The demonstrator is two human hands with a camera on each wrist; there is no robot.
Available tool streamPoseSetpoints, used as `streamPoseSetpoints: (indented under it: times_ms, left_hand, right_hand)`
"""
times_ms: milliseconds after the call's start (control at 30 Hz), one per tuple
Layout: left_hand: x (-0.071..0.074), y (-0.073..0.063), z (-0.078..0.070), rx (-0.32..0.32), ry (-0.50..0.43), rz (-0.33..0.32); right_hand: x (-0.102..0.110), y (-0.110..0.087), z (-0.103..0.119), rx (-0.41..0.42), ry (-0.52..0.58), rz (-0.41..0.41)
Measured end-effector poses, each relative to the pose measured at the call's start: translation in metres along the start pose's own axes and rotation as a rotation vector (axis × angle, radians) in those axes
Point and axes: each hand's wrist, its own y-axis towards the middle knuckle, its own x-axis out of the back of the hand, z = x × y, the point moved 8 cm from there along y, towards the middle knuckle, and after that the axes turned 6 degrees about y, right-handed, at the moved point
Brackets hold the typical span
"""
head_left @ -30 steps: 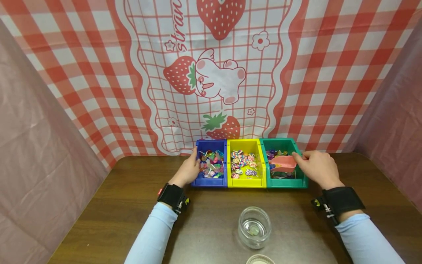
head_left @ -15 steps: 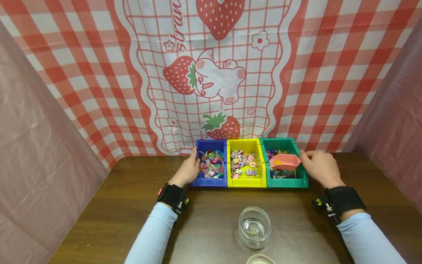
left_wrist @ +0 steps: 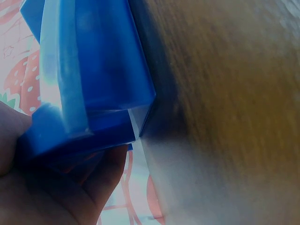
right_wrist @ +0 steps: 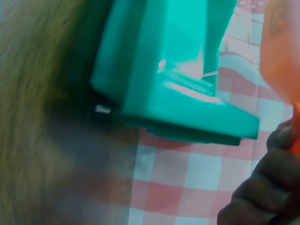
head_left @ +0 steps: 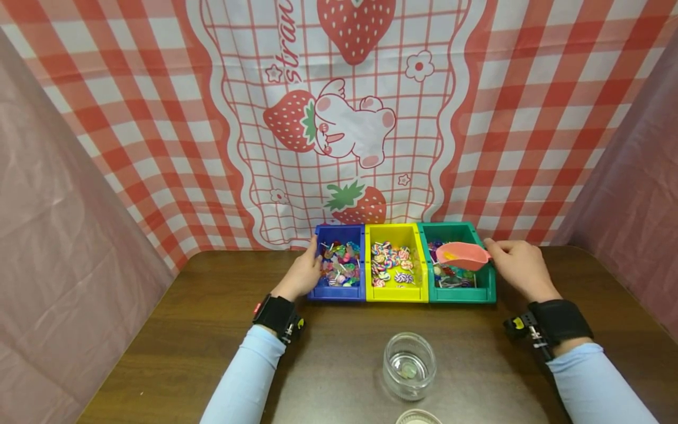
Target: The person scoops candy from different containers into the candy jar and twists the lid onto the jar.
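Note:
My right hand (head_left: 520,268) holds a pink scoop (head_left: 468,257) by its handle, above the green bin (head_left: 459,295). Something small and yellow lies in the scoop. In the right wrist view, curled fingers (right_wrist: 262,197) wrap the handle, and the scoop is partly cut off. At the other end, my left hand (head_left: 303,273) grips the side wall of the blue bin (head_left: 339,292). The left wrist view has the thumb on one side of that wall (left_wrist: 51,136) and fingers on the other. Small mixed charms fill the bottom of the blue and green bins.
Between those two, a yellow bin (head_left: 397,294) holds small lollipop-shaped pieces (head_left: 391,256). Nearer me on the wooden table (head_left: 212,330) stands a glass jar (head_left: 409,377) with a pale piece inside. A round lid (head_left: 418,418) is cut off below it. A checked cloth (head_left: 529,118) hangs behind.
The right hand has raised the pink scoop out of the green bin and shifted it slightly right. Its dipped front end now shows above the contents. The left hand has stayed in place.

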Motion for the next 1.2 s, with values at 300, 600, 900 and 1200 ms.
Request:
streamPoseSetpoints:
  times_ms: [300,600,900,1200]
  left_hand:
    - [0.0,-0.001,0.0,0.004,-0.003,0.006]
    - [-0.001,0.0,0.0,0.005,0.0,0.009]
    - [0.0,-0.001,-0.001,-0.001,0.004,0.007]
    - [0.0,-0.001,0.0,-0.001,-0.003,0.009]
  right_hand:
    - [-0.013,-0.006,0.038,0.129,0.156,0.128]
    - [-0.035,-0.022,0.087,0.362,0.227,0.285]
    - [-0.05,-0.042,0.125,0.619,0.265,0.354]
    - [-0.056,-0.055,0.147,0.723,0.133,0.349]
